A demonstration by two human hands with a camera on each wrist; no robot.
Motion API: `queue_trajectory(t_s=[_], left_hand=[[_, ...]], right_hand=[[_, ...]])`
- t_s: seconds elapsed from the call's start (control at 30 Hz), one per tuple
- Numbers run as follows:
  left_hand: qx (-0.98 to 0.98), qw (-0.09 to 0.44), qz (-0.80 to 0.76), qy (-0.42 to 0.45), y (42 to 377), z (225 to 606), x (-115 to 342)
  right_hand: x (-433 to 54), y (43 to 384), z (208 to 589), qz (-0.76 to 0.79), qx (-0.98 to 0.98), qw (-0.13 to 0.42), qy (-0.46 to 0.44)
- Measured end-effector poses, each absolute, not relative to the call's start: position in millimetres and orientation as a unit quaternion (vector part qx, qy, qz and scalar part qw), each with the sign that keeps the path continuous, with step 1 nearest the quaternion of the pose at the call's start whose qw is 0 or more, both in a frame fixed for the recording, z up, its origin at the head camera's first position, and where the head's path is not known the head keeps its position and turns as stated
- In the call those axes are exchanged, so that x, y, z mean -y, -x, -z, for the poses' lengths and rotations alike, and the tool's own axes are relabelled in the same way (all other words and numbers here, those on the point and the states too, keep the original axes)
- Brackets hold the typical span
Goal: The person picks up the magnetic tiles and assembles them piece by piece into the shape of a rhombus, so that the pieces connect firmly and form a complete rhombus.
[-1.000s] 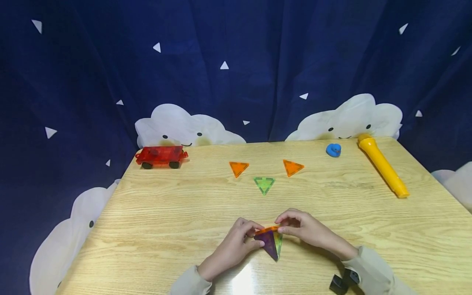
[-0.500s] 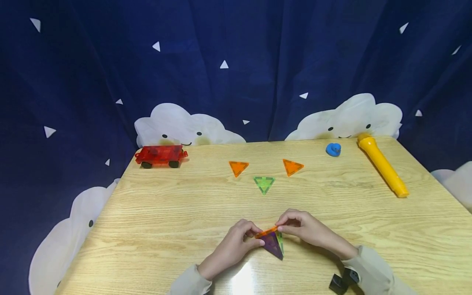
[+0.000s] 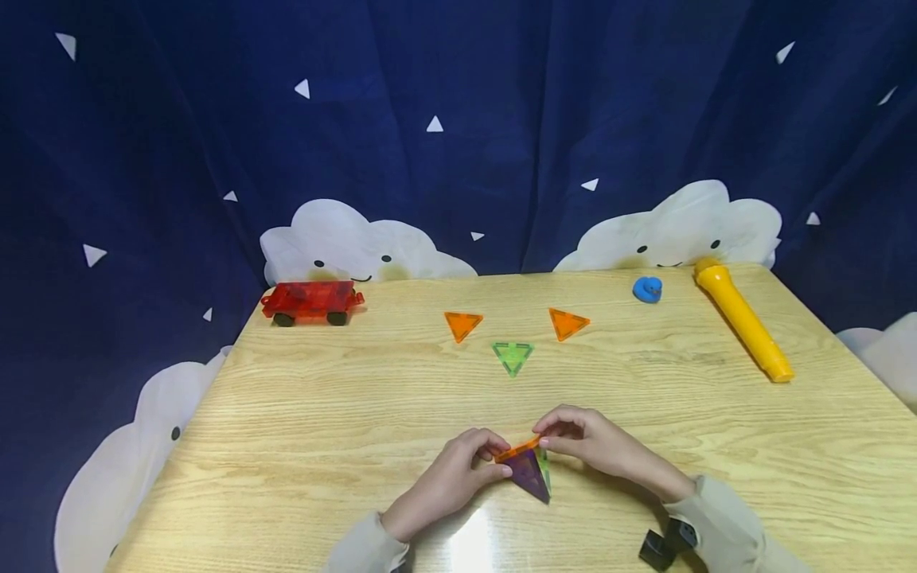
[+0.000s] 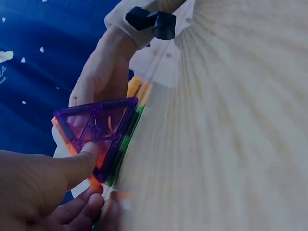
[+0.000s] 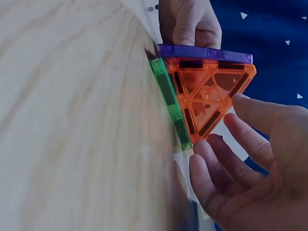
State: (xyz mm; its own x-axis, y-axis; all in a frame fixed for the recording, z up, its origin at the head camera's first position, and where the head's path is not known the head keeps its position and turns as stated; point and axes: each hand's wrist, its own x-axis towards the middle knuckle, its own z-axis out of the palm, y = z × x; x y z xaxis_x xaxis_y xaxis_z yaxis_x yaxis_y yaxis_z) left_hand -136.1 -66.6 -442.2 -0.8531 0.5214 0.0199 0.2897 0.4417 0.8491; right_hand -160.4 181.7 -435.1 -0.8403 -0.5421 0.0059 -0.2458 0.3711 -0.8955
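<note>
Three triangular magnetic tiles are joined near the table's front: a purple tile (image 4: 94, 130) and an orange tile (image 5: 209, 91) stand up along edges of a green tile (image 5: 172, 106) lying on the tabletop. My left hand (image 3: 453, 480) grips the purple and orange pair at their left end, its thumb (image 4: 82, 163) on the purple face. From the right, my right hand (image 3: 598, 446) pinches the orange tile's edge between thumb and index finger, as the head view shows. Its other fingers (image 5: 216, 163) are bent beside the tiles. In the head view the green tile is mostly hidden behind the purple one.
Beyond the hands lie two orange triangle tiles (image 3: 463, 325) (image 3: 568, 323) and a green triangle tile (image 3: 512, 358). A red toy wagon (image 3: 311, 302) stands at the back left. A blue rubber duck (image 3: 648, 290) and a yellow toy microphone (image 3: 745, 322) are at the back right.
The joined tiles have turned slightly, the purple tile's near tip shifting right and the orange tile slanting up to the right. Both hands have stayed almost in place.
</note>
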Motion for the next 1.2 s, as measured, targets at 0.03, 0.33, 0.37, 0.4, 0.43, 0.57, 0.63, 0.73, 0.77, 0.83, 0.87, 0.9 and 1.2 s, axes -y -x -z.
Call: queue_trajectory(t_s=[0.03, 0.33, 0.37, 0.4, 0.43, 0.57, 0.63, 0.73, 0.77, 0.83, 0.87, 0.9, 1.2], left_hand=[[-0.839, 0.130, -0.469, -0.245, 137, 442, 67], [-0.838, 0.171, -0.430, -0.290, 145, 436, 79], [-0.838, 0.171, -0.429, -0.290, 145, 436, 80], [-0.840, 0.168, -0.427, -0.291, 146, 435, 81], [-0.843, 0.161, -0.424, -0.289, 147, 435, 81], [-0.860, 0.129, -0.412, -0.271, 150, 434, 84], [-0.868, 0.113, -0.408, -0.258, 154, 433, 85], [-0.877, 0.099, -0.401, -0.245, 162, 433, 87], [-0.881, 0.096, -0.398, -0.238, 165, 433, 89], [-0.888, 0.096, -0.389, -0.226, 171, 434, 91], [-0.891, 0.097, -0.385, -0.219, 174, 434, 93], [-0.895, 0.098, -0.380, -0.214, 177, 434, 94], [-0.896, 0.102, -0.379, -0.209, 208, 433, 101]], right_hand=[[-182, 161, 435, 0.506, -0.816, 0.147, 0.239], [-190, 166, 435, 0.489, -0.835, 0.119, 0.222], [-190, 166, 436, 0.483, -0.840, 0.110, 0.220], [-191, 167, 436, 0.477, -0.846, 0.099, 0.218], [-192, 168, 437, 0.470, -0.851, 0.089, 0.215], [-196, 172, 438, 0.452, -0.867, 0.049, 0.203], [-199, 174, 438, 0.445, -0.872, 0.041, 0.199], [-203, 177, 439, 0.435, -0.879, 0.046, 0.189], [-204, 178, 440, 0.432, -0.881, 0.051, 0.186], [-206, 182, 441, 0.425, -0.885, 0.061, 0.180], [-207, 184, 441, 0.423, -0.886, 0.066, 0.177], [-208, 187, 441, 0.421, -0.887, 0.070, 0.174], [-215, 215, 440, 0.409, -0.893, 0.073, 0.174]])
